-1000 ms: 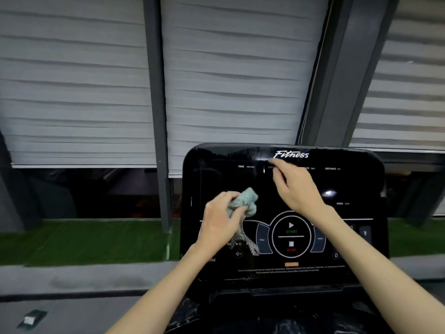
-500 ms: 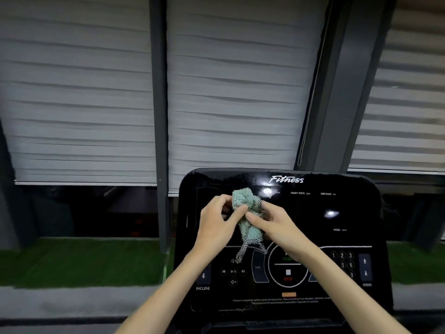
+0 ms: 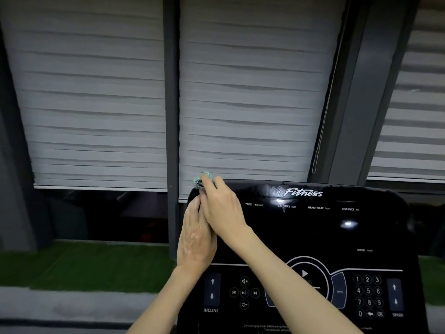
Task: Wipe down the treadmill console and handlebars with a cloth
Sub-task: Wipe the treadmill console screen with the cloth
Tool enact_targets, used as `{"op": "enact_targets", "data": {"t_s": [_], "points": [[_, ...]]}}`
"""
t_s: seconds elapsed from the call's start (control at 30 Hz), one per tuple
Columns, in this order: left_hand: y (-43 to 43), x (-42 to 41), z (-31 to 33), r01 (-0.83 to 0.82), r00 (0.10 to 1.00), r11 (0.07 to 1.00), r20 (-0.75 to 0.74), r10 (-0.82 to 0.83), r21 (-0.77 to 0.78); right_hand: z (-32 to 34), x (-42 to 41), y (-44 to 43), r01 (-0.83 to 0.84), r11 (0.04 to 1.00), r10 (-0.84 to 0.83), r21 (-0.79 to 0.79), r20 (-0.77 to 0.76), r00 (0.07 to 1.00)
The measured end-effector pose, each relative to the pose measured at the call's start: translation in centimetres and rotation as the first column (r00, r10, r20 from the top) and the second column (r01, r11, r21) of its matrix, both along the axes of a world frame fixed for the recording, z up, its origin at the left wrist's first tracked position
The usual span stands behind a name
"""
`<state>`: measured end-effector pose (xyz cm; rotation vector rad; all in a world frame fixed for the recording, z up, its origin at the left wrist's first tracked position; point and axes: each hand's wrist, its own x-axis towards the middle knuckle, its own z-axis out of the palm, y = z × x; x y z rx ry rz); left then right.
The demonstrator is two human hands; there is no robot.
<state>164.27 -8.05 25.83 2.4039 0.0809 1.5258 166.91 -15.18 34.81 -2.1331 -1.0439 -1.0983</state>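
Note:
The black glossy treadmill console point(image 3: 313, 232) fills the lower right, with "Fitness" lettering, readout labels and touch buttons. A pale green cloth point(image 3: 203, 180) peeks out at the console's top left corner. My right hand point(image 3: 221, 208) lies over the cloth and presses it against that corner. My left hand point(image 3: 195, 239) sits just below and to the left, fingers pointing up, touching the right hand and the lower part of the cloth. Most of the cloth is hidden under the hands. No handlebars show.
Pale pleated blinds point(image 3: 240, 104) hang behind the console between dark window posts point(image 3: 171, 116). A blind cord point(image 3: 322, 131) dangles at the right. Below the blinds lie a green turf strip point(image 3: 84, 266) and a grey ledge point(image 3: 72, 304).
Both hands moved the cloth from the console's upper middle up and left to its top left corner. The right hand has come over the cloth. The view has moved closer.

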Motion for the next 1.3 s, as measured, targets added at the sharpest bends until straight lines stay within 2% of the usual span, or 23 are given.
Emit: {"op": "enact_targets", "data": {"t_s": [0.17, 0.37, 0.5, 0.73, 0.87, 0.93, 1.13, 1.3], "points": [[0.1, 0.0, 0.1, -0.03, 1.0, 0.998, -0.001, 0.03, 0.056, -1.0, 1.8, -3.3, 0.091, 0.996, -0.09, -0.009, 0.106, 0.99], [-0.2, 0.1, 0.2, -0.055, 0.998, 0.997, 0.003, 0.055, 0.045, -3.2, 4.0, -13.4, 0.229, 0.964, -0.235, 0.138, 0.029, 0.972], [-0.4, 0.0, 0.1, -0.085, 0.996, 0.995, 0.0, 0.085, 0.048, -3.3, 3.7, -13.0, 0.274, 0.946, -0.276, 0.173, -0.012, 0.961], [-0.1, -0.1, -0.1, -0.038, 0.998, 0.999, 0.05, 0.04, -0.032, -2.4, 0.5, -3.8, 0.054, 0.993, -0.043, -0.104, 0.105, 0.994], [0.1, -0.1, 0.0, -0.004, 0.997, 0.997, 0.07, 0.01, -0.081, -2.3, 0.3, -3.8, 0.012, 0.982, 0.01, -0.19, 0.117, 0.993], [0.1, -0.1, 0.0, -0.013, 0.998, 0.999, 0.058, 0.016, -0.052, -2.7, 0.8, -5.7, 0.06, 0.978, -0.032, -0.2, 0.142, 0.989], [-0.2, -0.2, 0.0, -0.019, 0.999, 0.999, 0.047, 0.02, -0.027, -4.0, 1.6, -10.6, 0.227, 0.972, -0.218, -0.056, 0.141, 0.966], [-0.2, -0.3, 0.0, -0.011, 0.998, 0.999, 0.056, 0.013, -0.037, -2.9, 0.2, -6.1, 0.114, 0.978, -0.088, -0.174, 0.149, 0.985]]}}
